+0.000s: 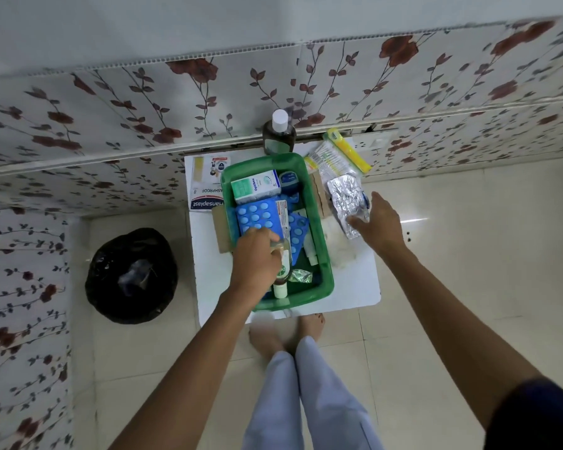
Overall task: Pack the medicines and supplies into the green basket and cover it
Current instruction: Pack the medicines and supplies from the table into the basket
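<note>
Green basket [326,274] holds box [255,186], blue pill strips [255,217]. Left hand [257,259] grips small bottle [281,276] inside. Right hand [379,222] open, touching foil strip [348,203] beside basket, near table [355,287] right edge.

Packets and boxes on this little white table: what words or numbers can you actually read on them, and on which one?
"Optibex": white and green box in the green basket.
"Hansaplast", "WASHPROOF" (first letters hidden), "8": plaster box left of the basket, seen upside down.
Small bottle under the left hand: label mostly hidden.
Blue blister strips, foil strips, yellow packet: print too blurred.
</note>
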